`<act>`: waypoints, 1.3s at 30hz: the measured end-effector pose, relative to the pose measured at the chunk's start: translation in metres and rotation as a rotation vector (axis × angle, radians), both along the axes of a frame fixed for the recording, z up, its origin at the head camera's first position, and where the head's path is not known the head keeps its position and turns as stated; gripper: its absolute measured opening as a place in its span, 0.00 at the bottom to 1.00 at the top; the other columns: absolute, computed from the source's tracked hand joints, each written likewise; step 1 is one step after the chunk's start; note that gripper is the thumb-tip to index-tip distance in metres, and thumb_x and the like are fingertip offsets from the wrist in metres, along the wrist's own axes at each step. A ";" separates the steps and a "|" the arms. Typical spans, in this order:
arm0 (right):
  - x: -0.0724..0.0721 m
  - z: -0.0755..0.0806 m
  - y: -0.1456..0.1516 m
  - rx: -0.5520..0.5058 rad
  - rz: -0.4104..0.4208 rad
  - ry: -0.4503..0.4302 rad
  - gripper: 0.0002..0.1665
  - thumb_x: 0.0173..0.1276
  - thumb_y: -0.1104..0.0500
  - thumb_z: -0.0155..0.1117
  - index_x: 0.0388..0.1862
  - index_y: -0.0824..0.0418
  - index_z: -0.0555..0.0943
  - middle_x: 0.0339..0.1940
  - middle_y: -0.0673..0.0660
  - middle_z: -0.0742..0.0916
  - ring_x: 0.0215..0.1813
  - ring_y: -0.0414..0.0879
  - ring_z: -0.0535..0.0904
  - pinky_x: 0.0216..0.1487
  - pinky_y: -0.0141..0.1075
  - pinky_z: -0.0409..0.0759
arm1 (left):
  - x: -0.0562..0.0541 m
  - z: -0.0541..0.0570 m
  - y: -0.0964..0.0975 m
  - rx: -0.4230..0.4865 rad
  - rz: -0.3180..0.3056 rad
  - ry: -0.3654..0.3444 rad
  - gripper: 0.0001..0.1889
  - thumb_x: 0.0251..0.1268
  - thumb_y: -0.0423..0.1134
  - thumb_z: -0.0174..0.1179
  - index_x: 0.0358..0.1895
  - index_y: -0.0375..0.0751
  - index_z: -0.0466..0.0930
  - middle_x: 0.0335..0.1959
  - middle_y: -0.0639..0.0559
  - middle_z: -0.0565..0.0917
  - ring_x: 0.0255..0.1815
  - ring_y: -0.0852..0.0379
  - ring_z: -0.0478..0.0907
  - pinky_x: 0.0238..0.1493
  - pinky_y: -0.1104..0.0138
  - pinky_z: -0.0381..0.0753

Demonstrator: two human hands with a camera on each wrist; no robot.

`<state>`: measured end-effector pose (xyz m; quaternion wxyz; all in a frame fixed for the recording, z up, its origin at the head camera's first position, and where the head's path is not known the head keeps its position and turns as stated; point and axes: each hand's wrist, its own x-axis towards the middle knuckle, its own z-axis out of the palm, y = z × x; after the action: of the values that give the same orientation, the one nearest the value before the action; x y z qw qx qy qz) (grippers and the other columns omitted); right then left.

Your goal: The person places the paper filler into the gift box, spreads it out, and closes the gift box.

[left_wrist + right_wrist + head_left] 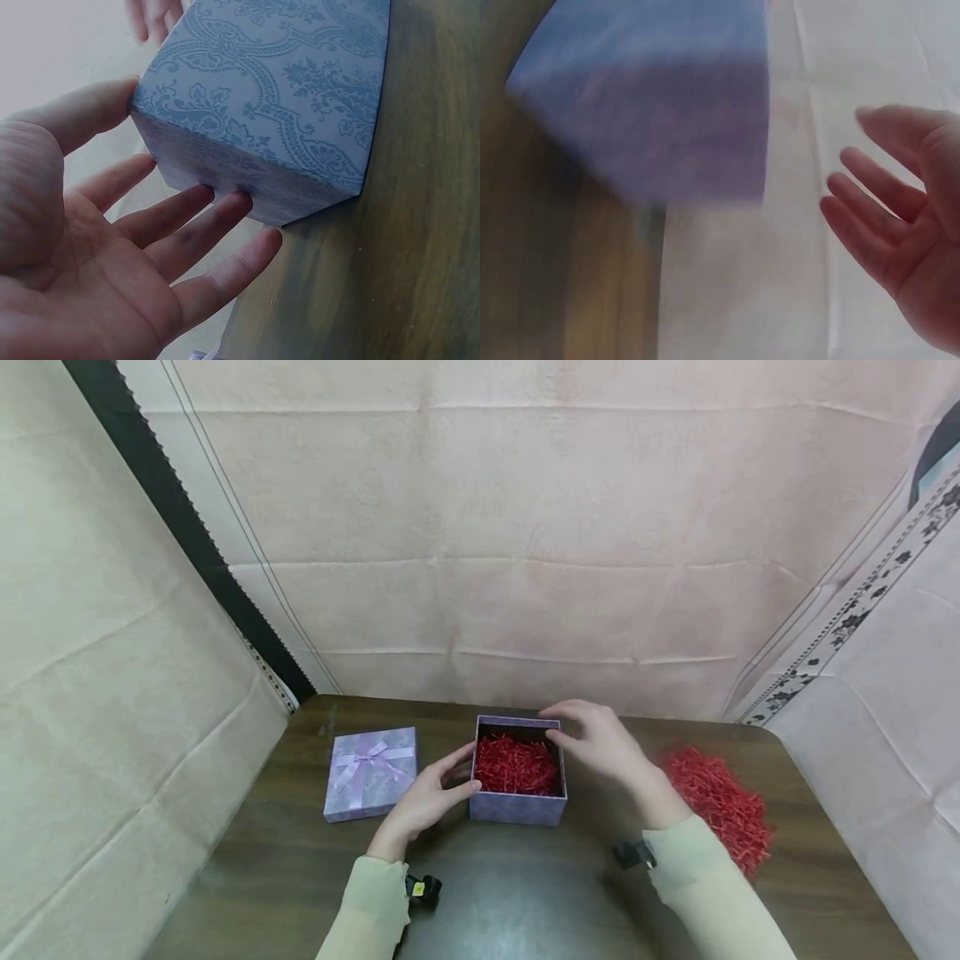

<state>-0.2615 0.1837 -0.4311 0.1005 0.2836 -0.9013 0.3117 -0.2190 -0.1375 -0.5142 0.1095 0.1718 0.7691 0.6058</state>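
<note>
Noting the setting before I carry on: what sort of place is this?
Probably a makeshift tabletop booth: a wood-grained table walled by pale cloth, with a purple box and red shreds on it.

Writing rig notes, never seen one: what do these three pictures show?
No machine, just a person's bare left hand and right hand. The wide picture is taken from the head; the close ones by the left wrist camera and right wrist camera. On the table stands an open box containing red shreds, with a bow-topped lid to its left and a red shred pile to its right. The left hand touches the box; the right, near its rim, holds nothing.
</note>
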 end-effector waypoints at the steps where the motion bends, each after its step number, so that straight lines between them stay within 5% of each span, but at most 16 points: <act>1: 0.002 -0.003 0.014 -0.007 -0.027 0.007 0.24 0.72 0.55 0.76 0.65 0.55 0.86 0.64 0.56 0.88 0.67 0.56 0.82 0.70 0.57 0.76 | 0.000 0.000 0.001 -0.002 -0.001 0.004 0.38 0.78 0.41 0.67 0.86 0.45 0.61 0.83 0.43 0.67 0.75 0.40 0.73 0.72 0.44 0.74; 10: 0.032 -0.035 0.146 0.159 -0.205 -0.073 0.55 0.60 0.37 0.84 0.81 0.53 0.72 0.80 0.71 0.68 0.79 0.75 0.60 0.68 0.79 0.61 | 0.003 0.002 -0.001 -0.006 0.022 -0.013 0.39 0.76 0.43 0.69 0.85 0.48 0.63 0.82 0.47 0.68 0.75 0.42 0.74 0.72 0.43 0.74; 18: 0.056 -0.054 0.197 0.299 -0.216 -0.322 0.76 0.37 0.41 0.95 0.85 0.52 0.63 0.80 0.81 0.57 0.75 0.88 0.53 0.55 0.89 0.61 | 0.002 -0.001 -0.005 -0.004 0.019 -0.010 0.39 0.77 0.43 0.68 0.85 0.47 0.62 0.82 0.46 0.68 0.75 0.41 0.73 0.72 0.43 0.73; 25: 0.060 -0.066 0.207 0.291 -0.214 -0.451 0.79 0.30 0.49 0.97 0.84 0.54 0.63 0.80 0.80 0.55 0.71 0.90 0.57 0.50 0.84 0.71 | 0.002 0.000 0.000 -0.006 0.018 0.000 0.39 0.77 0.44 0.68 0.85 0.47 0.63 0.82 0.46 0.68 0.75 0.40 0.73 0.72 0.43 0.74; 39: 0.058 -0.069 0.205 0.323 -0.229 -0.422 0.61 0.40 0.53 0.94 0.75 0.62 0.75 0.71 0.80 0.70 0.65 0.83 0.73 0.49 0.76 0.80 | 0.001 0.001 0.000 -0.008 0.014 -0.007 0.38 0.77 0.43 0.68 0.85 0.48 0.63 0.82 0.47 0.68 0.75 0.40 0.73 0.71 0.43 0.74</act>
<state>-0.2036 0.3891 -0.5002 -0.1011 0.1213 -0.9664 0.2029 -0.2176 -0.1379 -0.5128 0.1085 0.1641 0.7723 0.6040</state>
